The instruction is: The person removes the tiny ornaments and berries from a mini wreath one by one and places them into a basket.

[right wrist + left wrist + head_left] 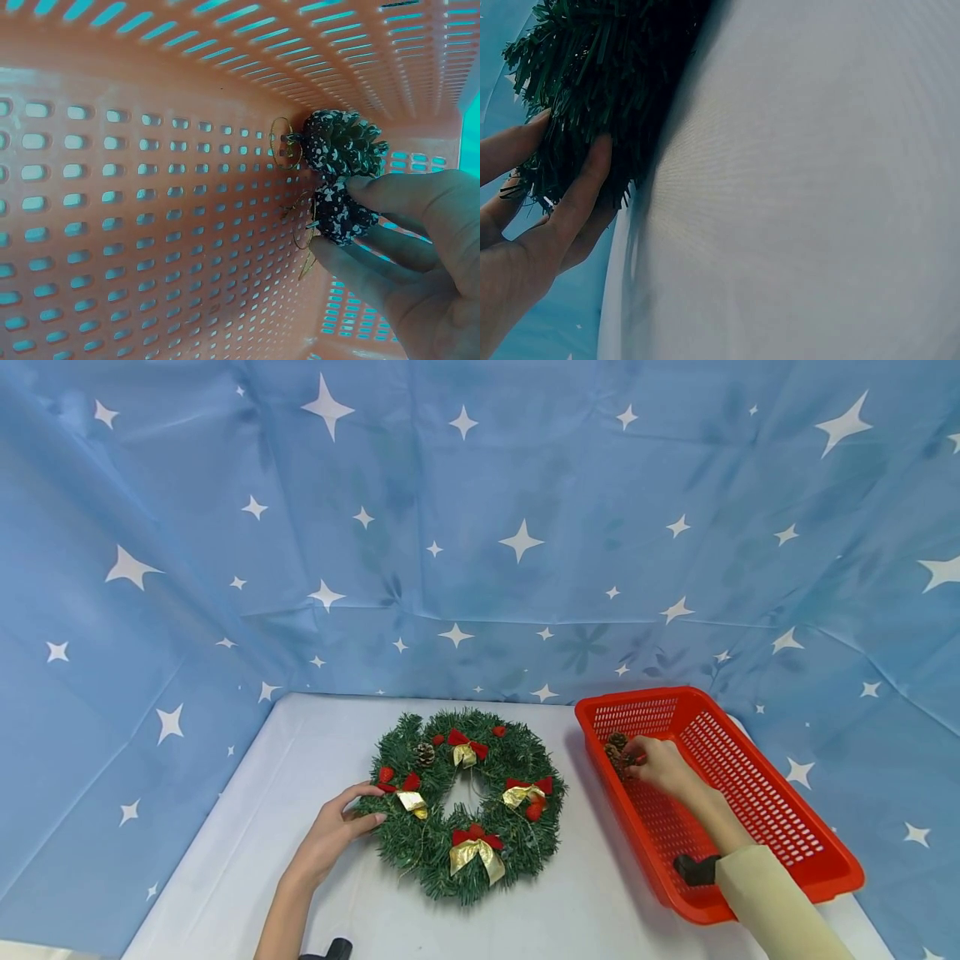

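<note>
A green Christmas wreath (540, 839) with red-and-gold bows (477, 855) lies flat on the white-covered table. My left hand (330, 835) holds its left edge, thumb on the near side and fingers on the greenery; in the left wrist view the thumb and fingers (581, 191) straddle the needles. Inside the red basket (637, 835), my right hand (663, 767) pinches a pine cone (341, 216) between thumb and fingers. The cone has whitish tips and a gold string loop. Another pine cone (341, 142) lies against it, with its own gold loop.
A pine cone (425, 754) and red berry-like pieces (386, 774) sit among the wreath's needles. White table cloth (315, 739) shows around the wreath. A blue star-patterned curtain (480, 568) stands behind and at both sides. The basket's perforated walls surround my right hand.
</note>
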`<move>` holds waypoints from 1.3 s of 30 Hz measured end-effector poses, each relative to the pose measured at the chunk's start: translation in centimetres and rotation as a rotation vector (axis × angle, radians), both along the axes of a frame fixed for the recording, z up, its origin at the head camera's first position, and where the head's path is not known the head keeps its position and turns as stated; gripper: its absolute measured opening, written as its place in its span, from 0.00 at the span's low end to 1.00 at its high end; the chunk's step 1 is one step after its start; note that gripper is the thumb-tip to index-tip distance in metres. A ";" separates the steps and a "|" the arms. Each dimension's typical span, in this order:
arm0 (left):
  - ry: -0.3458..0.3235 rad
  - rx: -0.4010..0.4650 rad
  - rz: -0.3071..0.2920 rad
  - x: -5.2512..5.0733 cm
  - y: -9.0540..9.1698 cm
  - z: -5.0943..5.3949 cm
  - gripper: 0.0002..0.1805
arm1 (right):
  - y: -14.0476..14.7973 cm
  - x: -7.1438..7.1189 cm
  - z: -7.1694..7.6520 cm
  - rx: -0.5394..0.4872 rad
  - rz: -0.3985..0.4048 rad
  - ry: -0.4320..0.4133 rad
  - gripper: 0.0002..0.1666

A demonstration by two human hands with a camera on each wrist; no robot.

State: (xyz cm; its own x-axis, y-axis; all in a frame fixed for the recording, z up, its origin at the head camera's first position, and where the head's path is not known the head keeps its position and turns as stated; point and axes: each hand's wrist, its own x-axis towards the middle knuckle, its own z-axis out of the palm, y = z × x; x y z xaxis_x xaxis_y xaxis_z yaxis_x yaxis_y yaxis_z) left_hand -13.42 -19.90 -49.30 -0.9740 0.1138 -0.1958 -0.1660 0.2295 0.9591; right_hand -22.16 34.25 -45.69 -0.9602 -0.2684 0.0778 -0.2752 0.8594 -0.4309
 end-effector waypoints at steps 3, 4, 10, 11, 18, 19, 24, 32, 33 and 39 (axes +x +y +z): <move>-0.001 -0.001 0.000 0.0 0.0 0.0 0.24 | 0.0 0.0 -0.1 0.008 0.006 0.007 0.16; -0.001 -0.002 0.000 0.0 0.0 0.0 0.24 | 0.0 0.0 -0.2 0.010 0.009 0.008 0.16; 0.000 -0.009 0.001 0.0 0.0 0.0 0.24 | 0.1 0.0 -0.2 0.006 0.012 0.025 0.18; 0.000 -0.010 0.000 0.0 0.0 0.0 0.24 | 0.1 0.0 -0.1 0.004 0.013 0.028 0.19; -0.001 0.001 -0.006 0.0 0.0 0.0 0.25 | 0.1 0.1 -0.1 -0.013 0.007 0.012 0.19; -0.001 0.001 -0.006 0.0 0.0 0.0 0.24 | 0.1 0.2 0.0 -0.014 0.004 0.005 0.19; -0.001 -0.005 -0.006 0.0 -0.1 0.0 0.25 | 0.1 0.3 0.4 -0.043 0.003 0.011 0.18; -0.002 0.000 -0.007 0.0 -0.1 -0.1 0.25 | -0.1 0.4 1.0 -0.092 0.015 0.019 0.19; -0.002 0.000 -0.008 0.0 -0.1 -0.1 0.25 | -0.2 0.4 1.1 -0.091 0.016 0.019 0.19; 0.002 -0.006 -0.009 -0.1 -0.1 -0.1 0.24 | -0.4 0.6 1.7 -0.096 0.001 0.024 0.20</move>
